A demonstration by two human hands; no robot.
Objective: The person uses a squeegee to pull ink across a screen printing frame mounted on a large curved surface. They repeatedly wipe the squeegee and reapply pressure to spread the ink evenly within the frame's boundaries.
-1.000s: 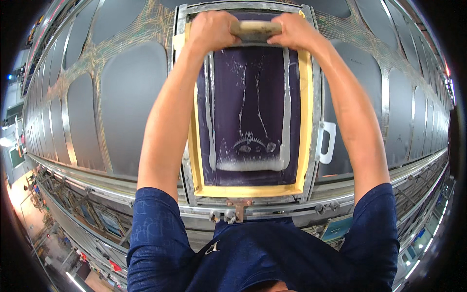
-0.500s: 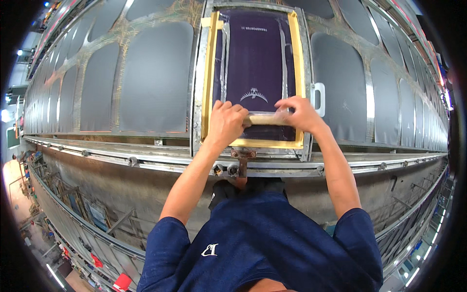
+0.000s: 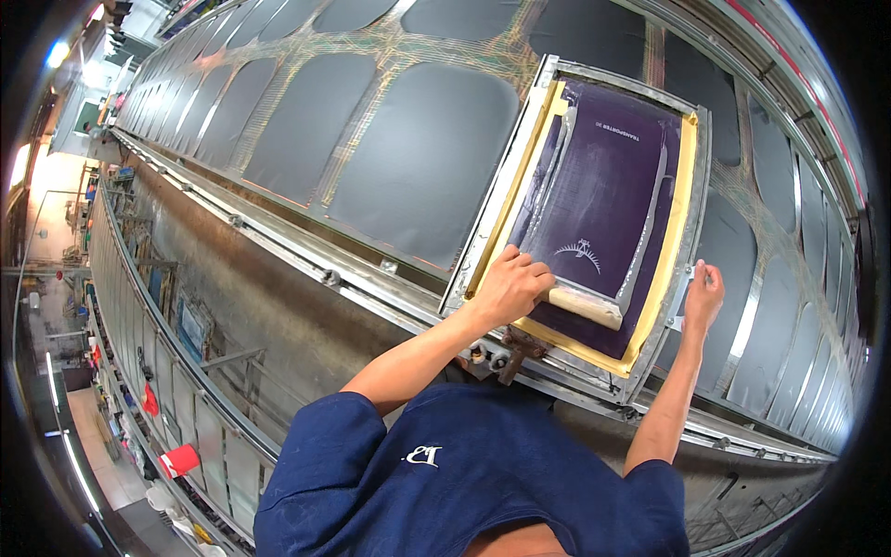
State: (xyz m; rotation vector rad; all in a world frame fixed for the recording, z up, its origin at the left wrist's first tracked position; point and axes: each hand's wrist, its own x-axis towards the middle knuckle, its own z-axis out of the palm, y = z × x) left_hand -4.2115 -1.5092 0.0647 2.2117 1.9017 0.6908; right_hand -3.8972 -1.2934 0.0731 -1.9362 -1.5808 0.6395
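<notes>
Squeegee [image 3: 587, 307] slants down rightward, crosswise on the screen [image 3: 608, 186].

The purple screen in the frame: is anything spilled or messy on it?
Yes: whitish streaks run unevenly along both long sides of the purple screen. They look messy beside the smoother middle, though I can't tell whether they're a spill. I see no tear.
</notes>
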